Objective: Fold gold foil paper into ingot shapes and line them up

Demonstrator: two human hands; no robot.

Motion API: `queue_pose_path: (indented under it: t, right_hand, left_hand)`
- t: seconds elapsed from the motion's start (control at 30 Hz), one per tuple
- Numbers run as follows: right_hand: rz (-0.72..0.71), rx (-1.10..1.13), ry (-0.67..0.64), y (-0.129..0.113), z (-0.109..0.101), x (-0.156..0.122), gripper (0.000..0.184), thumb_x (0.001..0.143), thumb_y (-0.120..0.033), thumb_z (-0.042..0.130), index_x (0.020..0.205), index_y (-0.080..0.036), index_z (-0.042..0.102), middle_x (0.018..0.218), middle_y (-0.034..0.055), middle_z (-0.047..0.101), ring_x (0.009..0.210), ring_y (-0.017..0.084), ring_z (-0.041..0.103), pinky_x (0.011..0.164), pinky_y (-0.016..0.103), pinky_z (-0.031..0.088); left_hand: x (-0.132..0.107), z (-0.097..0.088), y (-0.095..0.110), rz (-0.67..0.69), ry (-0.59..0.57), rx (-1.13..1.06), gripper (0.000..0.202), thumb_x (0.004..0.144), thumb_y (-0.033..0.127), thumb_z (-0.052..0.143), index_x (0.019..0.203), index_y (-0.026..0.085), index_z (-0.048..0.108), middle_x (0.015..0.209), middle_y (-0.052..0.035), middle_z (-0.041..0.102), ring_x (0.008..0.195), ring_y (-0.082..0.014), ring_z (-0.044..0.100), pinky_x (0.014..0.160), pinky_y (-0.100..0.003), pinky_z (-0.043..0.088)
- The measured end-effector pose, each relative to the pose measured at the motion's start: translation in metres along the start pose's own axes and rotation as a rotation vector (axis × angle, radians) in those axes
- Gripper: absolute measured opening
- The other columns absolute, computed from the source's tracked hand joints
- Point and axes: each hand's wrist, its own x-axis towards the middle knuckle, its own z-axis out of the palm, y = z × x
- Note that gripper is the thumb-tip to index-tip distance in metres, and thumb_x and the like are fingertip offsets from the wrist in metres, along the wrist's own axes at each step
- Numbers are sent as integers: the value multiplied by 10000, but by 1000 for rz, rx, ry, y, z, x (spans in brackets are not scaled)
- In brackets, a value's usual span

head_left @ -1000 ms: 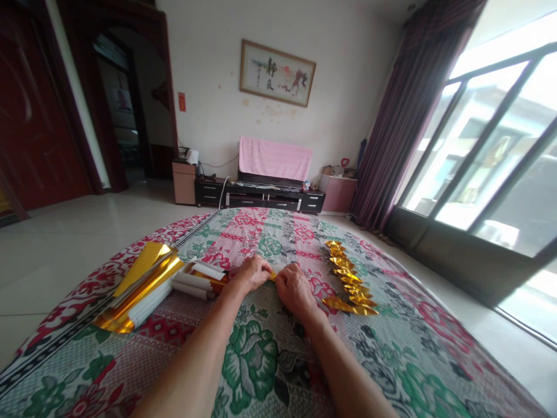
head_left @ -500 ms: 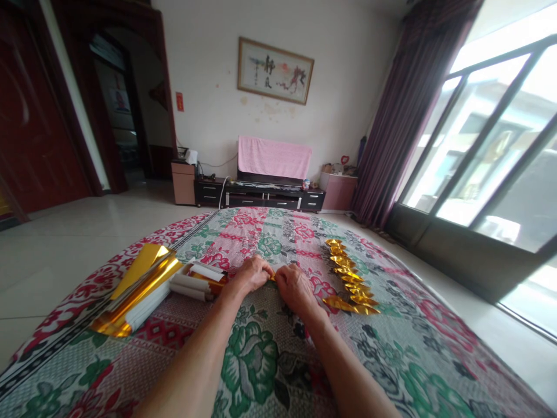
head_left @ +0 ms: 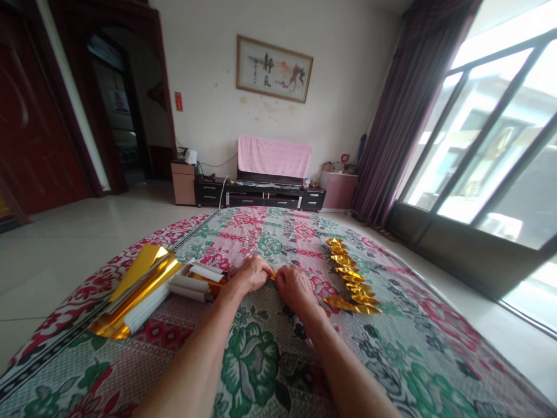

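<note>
My left hand (head_left: 255, 273) and my right hand (head_left: 293, 283) meet over the middle of the table, fingers pinched on a small piece of gold foil paper (head_left: 272, 277). Only a sliver of that piece shows between them; the rest is hidden by the fingers. To the right lies a row of folded gold paper pieces (head_left: 347, 271), pointed at the ends and overlapping. Left of my hands, gold foil sheets (head_left: 150, 284) lie curled in a stack with white backs. Beside them sit smaller rolled sheets (head_left: 190, 287), white outside with some gold.
A flowered red, green and grey cloth (head_left: 250, 360) covers the round table. Beyond it stand a low black TV cabinet (head_left: 248, 202) and a television under a pink towel (head_left: 274, 157). Glass doors (head_left: 491, 133) and a purple curtain (head_left: 391, 116) are at the right.
Both hands stay pinched on the gold paper at nearly the same spot, with only a slight shift of the fingers. The sheets and the folded row look unchanged.
</note>
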Motion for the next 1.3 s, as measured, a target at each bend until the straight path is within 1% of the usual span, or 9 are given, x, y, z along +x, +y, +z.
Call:
queue_pose_path:
  t: [0.23,0.4,0.53,0.63,0.8,0.9,1.07,1.3]
  right_hand:
    - [9,-8,17,1,3,1,233,868,-232,423,829,-179,647,799,55,616,718,139,572,579,227,297]
    - [12,-6,24,1,4,0,224,861,-239,429,820,-181,642,792,52,616,707,142,569,571,231,288]
    - [15,14,26,2,3,0,212,855,-230,442,809,-177,642,780,49,616,704,138,570,575,226,290]
    - [-13,35,38,5,4,0,211,855,-220,444,800,-180,644,768,43,614,706,131,568,589,220,300]
    - [-18,39,48,6,4,1,226,852,-224,442,783,-190,654,774,40,613,684,127,559,578,216,304]
    - [-11,39,38,6,4,2,223,851,-227,445,793,-190,658,789,44,618,691,127,560,587,214,312]
    - [-14,39,21,6,4,2,220,849,-222,444,794,-190,655,790,44,621,706,130,567,593,213,312]
    - [30,30,-8,2,1,3,210,856,-248,454,812,-190,650,818,50,620,705,137,571,569,220,303]
  left_hand:
    - [-1,-3,4,6,-8,2,312,673,142,465,779,229,745,881,-18,698,903,-147,597,862,-213,445]
    - [-2,-3,5,43,-14,-17,268,691,210,497,792,217,744,831,-23,709,900,-158,601,847,-219,448]
    - [-2,-3,5,19,-1,-17,241,706,250,514,776,210,741,825,-27,701,883,-156,601,826,-213,447]
    - [-3,-1,5,4,27,-6,224,709,261,531,778,209,738,849,-34,685,865,-150,598,808,-212,449]
    - [-5,1,6,15,71,35,184,713,233,552,752,205,730,854,-39,671,849,-150,591,787,-220,450]
    - [-7,1,7,22,100,38,189,722,231,549,773,204,728,866,-44,669,835,-149,594,783,-225,452]
    - [-7,0,8,20,97,25,197,721,225,549,794,200,731,874,-50,673,839,-151,598,795,-224,453]
    - [-8,0,11,11,110,36,192,710,204,558,790,199,732,853,-49,680,827,-153,600,780,-225,458]
